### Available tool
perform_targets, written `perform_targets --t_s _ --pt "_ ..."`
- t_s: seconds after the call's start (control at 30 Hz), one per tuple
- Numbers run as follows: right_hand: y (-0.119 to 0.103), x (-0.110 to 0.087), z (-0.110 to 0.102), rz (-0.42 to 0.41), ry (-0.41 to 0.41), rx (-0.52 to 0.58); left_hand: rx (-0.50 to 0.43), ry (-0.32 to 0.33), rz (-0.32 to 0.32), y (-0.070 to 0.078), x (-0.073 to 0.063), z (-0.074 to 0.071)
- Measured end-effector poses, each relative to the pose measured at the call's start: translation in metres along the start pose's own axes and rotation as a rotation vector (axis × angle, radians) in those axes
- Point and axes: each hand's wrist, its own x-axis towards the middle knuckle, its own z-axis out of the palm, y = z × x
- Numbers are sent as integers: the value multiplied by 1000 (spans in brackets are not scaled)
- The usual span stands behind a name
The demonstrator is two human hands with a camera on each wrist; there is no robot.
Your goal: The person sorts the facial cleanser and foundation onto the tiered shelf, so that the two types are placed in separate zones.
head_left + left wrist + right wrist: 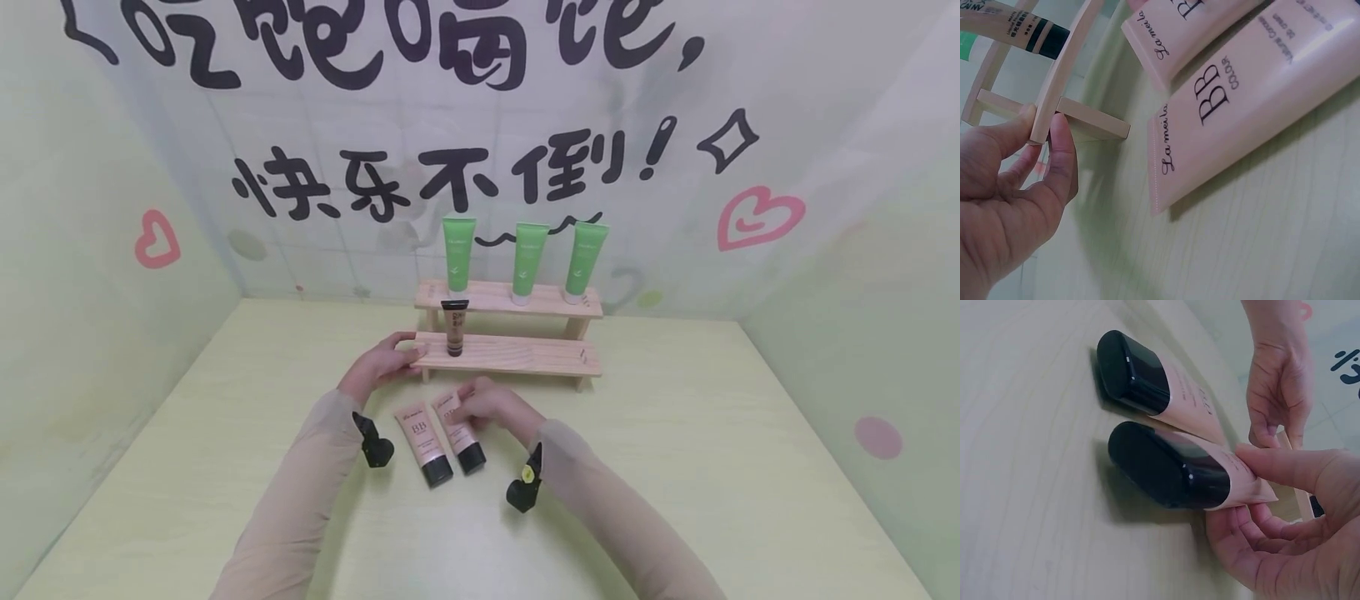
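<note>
Just in front of the wooden rack [510,354] is a pink tube [461,437], flattened at one end, dark-lettered, with a glossy black cap [472,458]; the right hand [498,403] pinches it between thumb and fingers; a matching second tube [422,433] lies beside it; the left hand [384,362] grips the rack's left end; a small brown tube [454,330] stands on the rack's lower step, three green tubes [528,258] on its upper.
</note>
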Motion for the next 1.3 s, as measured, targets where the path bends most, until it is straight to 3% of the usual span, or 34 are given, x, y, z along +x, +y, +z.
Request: perform_targets --t_s 0.47,1.3 --pt "7 -6 -21 -54 -55 54 -4 1 -13 -2 -1 0" --pt "7 -24 -69 -139 -56 131 -14 -5 -6 -1 -1 0"
